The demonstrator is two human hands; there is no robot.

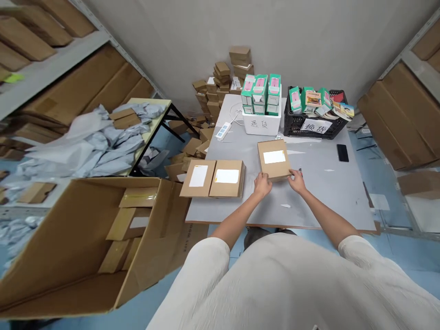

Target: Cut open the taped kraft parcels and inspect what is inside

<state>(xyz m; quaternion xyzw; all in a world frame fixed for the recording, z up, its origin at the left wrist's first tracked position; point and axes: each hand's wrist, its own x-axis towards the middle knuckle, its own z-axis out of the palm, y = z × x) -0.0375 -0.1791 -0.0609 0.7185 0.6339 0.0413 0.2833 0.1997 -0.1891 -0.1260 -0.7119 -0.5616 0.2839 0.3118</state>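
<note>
- Gripping a kraft box (274,159) at its near corners: left hand (263,185) and right hand (297,181), both closed on it
- Box lying flat on the gray table (319,197), white label (274,157) up
- Two more boxes (212,178) resting nearby, to its left

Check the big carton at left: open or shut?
Open: the large cardboard carton has no flaps closed over its top, and flat kraft boxes show inside it.
</note>
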